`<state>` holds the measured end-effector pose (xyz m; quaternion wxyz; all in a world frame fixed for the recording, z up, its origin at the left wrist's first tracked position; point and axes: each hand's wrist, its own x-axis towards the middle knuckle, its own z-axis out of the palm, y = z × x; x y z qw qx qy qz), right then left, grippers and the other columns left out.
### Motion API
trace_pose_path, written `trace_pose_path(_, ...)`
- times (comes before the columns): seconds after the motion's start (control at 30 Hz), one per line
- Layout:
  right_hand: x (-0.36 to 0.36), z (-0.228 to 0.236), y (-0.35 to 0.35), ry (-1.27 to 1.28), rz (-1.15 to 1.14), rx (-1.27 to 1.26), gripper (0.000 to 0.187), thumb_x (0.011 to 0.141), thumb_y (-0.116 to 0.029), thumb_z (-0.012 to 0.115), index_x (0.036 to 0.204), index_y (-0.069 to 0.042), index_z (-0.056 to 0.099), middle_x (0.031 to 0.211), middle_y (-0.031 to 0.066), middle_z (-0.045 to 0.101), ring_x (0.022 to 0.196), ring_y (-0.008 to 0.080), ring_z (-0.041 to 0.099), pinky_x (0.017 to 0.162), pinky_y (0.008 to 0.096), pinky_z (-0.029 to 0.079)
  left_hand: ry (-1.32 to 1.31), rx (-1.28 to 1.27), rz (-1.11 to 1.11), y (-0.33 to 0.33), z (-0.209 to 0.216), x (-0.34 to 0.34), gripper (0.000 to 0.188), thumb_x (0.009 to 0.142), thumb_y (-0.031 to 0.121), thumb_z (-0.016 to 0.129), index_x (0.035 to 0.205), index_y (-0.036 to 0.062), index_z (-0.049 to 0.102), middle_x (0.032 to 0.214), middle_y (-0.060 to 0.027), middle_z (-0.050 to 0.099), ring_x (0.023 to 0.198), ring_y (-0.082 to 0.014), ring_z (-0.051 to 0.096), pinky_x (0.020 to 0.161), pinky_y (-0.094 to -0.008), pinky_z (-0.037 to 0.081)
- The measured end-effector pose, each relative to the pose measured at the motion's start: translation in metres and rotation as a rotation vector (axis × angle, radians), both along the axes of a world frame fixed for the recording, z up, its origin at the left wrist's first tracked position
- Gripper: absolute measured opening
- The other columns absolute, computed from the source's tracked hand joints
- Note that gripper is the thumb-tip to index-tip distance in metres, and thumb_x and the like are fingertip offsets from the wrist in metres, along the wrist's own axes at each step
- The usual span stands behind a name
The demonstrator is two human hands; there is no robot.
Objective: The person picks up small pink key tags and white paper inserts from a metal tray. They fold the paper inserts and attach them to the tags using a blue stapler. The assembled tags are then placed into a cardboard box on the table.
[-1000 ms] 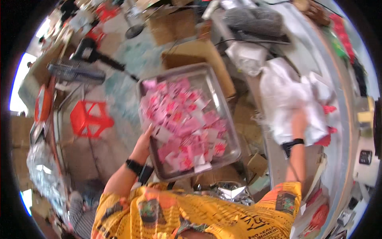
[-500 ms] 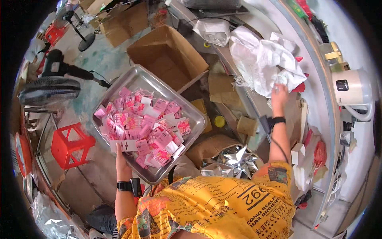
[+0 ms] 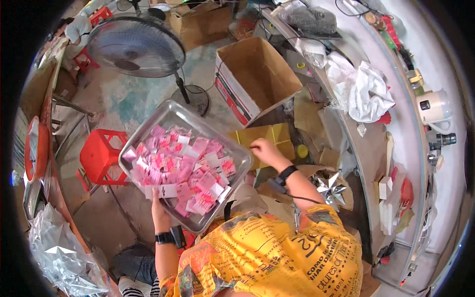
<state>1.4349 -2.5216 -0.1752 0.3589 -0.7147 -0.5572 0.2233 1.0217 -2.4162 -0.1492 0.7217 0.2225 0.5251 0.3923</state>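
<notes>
A shiny metal tray is tilted in front of my body, heaped with pink and white carded packets. My left hand grips its near left rim, the thumb up beside a white card strip. By the tray's right rim is my right hand, fingers curled in. Whether those fingers touch the rim or pinch something small cannot be made out. Both wrists wear dark bands.
A cardboard box gapes beyond the tray; a standing fan and red stool are left of it. White sacking lies on the right-hand shelf. Silver star ornaments are near my right elbow.
My right hand has left the white sacking on the shelf and come back to the tray's right side. My left hand still holds the tray. The view has swung to the left.
</notes>
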Motion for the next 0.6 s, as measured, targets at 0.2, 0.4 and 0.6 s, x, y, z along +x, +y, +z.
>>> trace_pose_path(0.2, -0.011, -0.014, 0.031, -0.003, 0.084, -0.001, 0.021, 0.078, -0.004, 0.045, 0.088, -0.001, 0.064, 0.09, 0.0176, 0.061, 0.086, 0.0342, 0.058, 0.076, 0.0393, 0.046, -0.002, -0.003, 0.098, -0.032, 0.029, 0.01, 0.045, 0.086, 0.041, 0.055, 0.11, 0.0041, 0.054, 0.1, -0.0056, 0.061, 0.091, -0.0193, 0.059, 0.082, -0.0336, 0.046)
trace_pose_path(0.4, -0.001, -0.035, 0.036, 0.21, -0.003, 0.051, 0.023, 0.081, -0.007, 0.045, 0.095, 0.002, 0.061, 0.089, 0.021, 0.062, 0.085, 0.0341, 0.06, 0.077, 0.0375, 0.046, 0.014, -0.026, 0.192, -0.031, 0.025, 0.029, 0.038, 0.085, 0.038, 0.058, 0.102, 0.0043, 0.059, 0.094, -0.005, 0.063, 0.081, -0.0167, 0.062, 0.073, -0.0305, 0.049)
trace_pose_path(0.6, -0.044, -0.035, 0.031, 0.144, -0.097, 0.055, 0.021, 0.082, -0.01, 0.048, 0.093, 0.003, 0.06, 0.085, 0.0214, 0.062, 0.081, 0.0342, 0.06, 0.072, 0.0376, 0.046, 0.142, 0.05, 0.224, -0.033, 0.017, 0.001, 0.039, 0.084, 0.037, 0.06, 0.103, 0.003, 0.056, 0.09, -0.005, 0.062, 0.075, -0.0151, 0.062, 0.065, -0.029, 0.052)
